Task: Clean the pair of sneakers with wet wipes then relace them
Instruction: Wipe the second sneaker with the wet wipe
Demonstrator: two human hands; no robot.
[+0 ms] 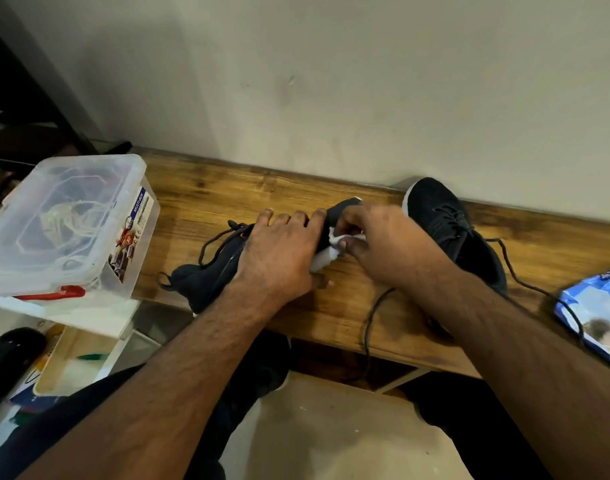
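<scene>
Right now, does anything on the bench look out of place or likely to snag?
Yes: a loose lace from the second sneaker trails over the wooden bench's front edge and hangs down, and another lace strand runs to the wet wipes pack. Nothing looks spilled or damaged.

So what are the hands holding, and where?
The right hand pinches a crumpled white wet wipe by its top. The left hand presses down on the middle of the dark sneaker on the bench.
</scene>
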